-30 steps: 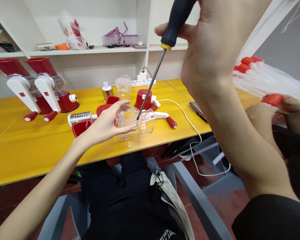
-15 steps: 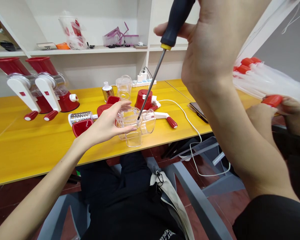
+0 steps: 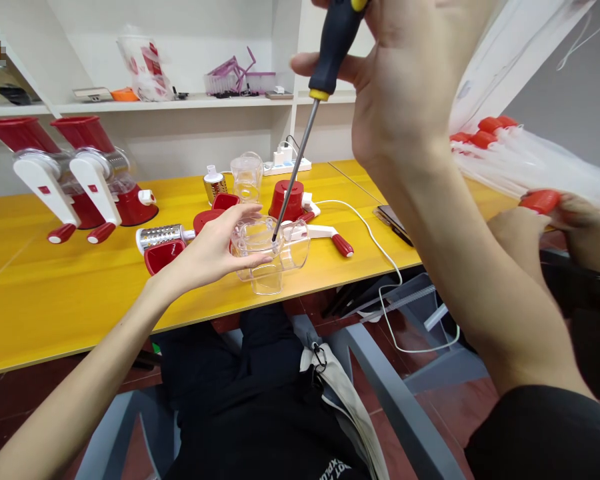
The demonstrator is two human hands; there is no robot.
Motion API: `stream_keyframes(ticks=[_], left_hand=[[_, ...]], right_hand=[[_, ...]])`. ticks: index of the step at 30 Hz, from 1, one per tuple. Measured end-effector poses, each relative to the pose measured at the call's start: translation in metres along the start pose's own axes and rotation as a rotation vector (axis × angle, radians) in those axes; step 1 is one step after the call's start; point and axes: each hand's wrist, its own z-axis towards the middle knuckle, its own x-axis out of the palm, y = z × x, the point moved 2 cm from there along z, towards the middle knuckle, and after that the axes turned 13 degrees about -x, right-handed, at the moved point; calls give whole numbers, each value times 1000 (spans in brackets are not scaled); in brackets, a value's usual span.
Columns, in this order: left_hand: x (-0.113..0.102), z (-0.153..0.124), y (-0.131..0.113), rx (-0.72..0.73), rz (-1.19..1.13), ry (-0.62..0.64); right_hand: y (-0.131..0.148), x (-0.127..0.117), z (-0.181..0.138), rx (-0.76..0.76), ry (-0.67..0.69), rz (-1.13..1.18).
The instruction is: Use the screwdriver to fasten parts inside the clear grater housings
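My left hand grips a clear plastic grater housing at the table's front edge, thumb and fingers around its upper part. Raised high on the right, my right hand is closed on the dark handle of a screwdriver with yellow bands. Its shaft slants down to the left, and the tip is at the housing's upper rim; I cannot tell whether a screw is under it. Just behind the housing are a red base and a white crank with a red knob. A metal grater drum lies left of my hand.
Two assembled red-and-white drum graters stand at the left. A white cable runs from the power strip over the table edge. At the right, another person's hands hold a red piece beside plastic-wrapped items.
My right hand and the screwdriver handle have shifted slightly left and down in view. The tip has moved a little left at the housing's rim. My left hand stays in place.
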Motion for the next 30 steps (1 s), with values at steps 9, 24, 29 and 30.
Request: stream_keyframes(ticks=[9,24,29,30], left_hand=[[0,1,1,-11,-16,8],[-2,0,0,145,2,12],[-1,-1,1,144,11,-30],[-1,-1,2,144,14,-32]], right_hand=[[-13,-17,4,109,-78,-37],[-5,-11,-1,75,-29,-92],[0,-7,-1,39,-29,-69],[0,-6,0,13,-18,-51]])
